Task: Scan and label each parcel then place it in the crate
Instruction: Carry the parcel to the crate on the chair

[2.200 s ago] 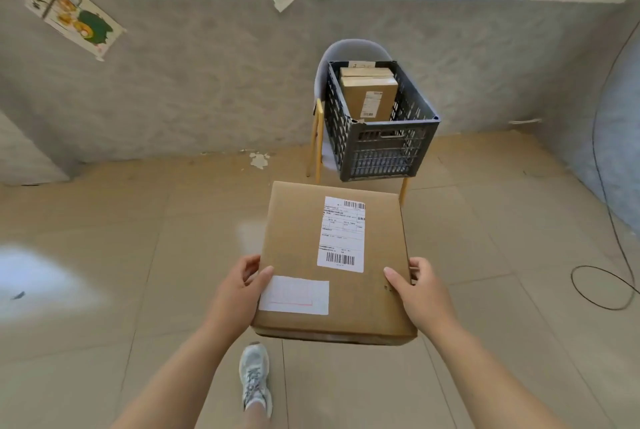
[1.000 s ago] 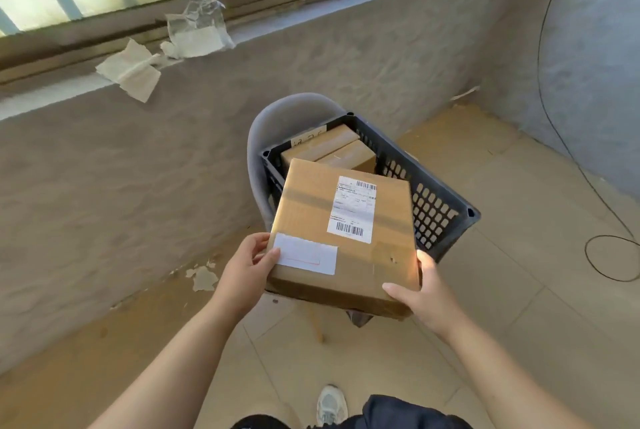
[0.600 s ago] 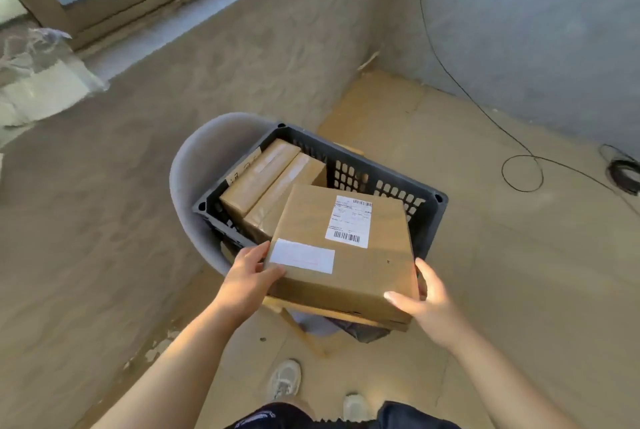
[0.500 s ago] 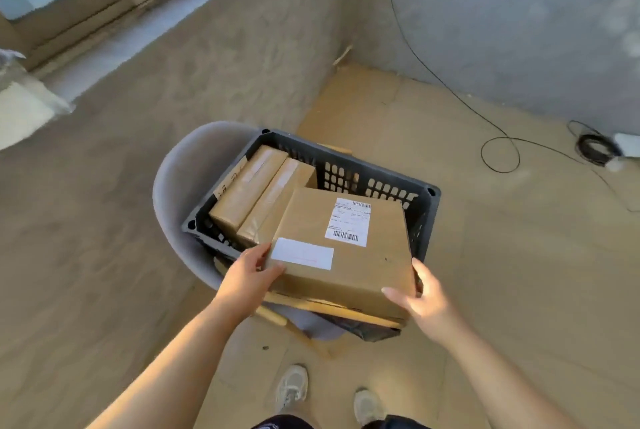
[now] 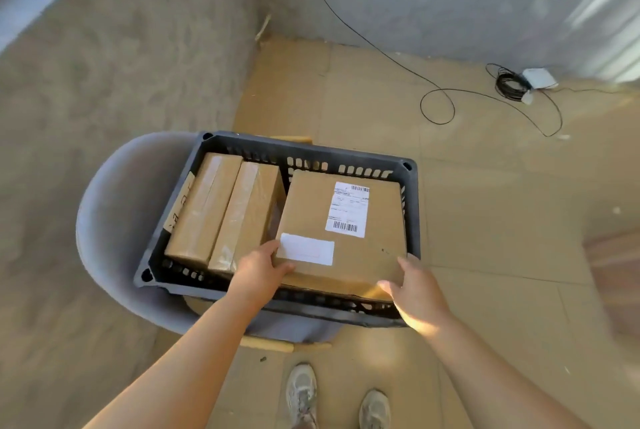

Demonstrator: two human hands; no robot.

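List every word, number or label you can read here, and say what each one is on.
The shipping label on the parcel: two barcodes and printed lines, too small to read.
The white sticker on the same parcel: no text readable; it looks blank.
The tan strip against the left wall of the crate: dark handwritten marks, not legible.
No other text is visible.

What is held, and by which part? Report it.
The labelled parcel: left hand at its near left corner, right hand at its near right corner.
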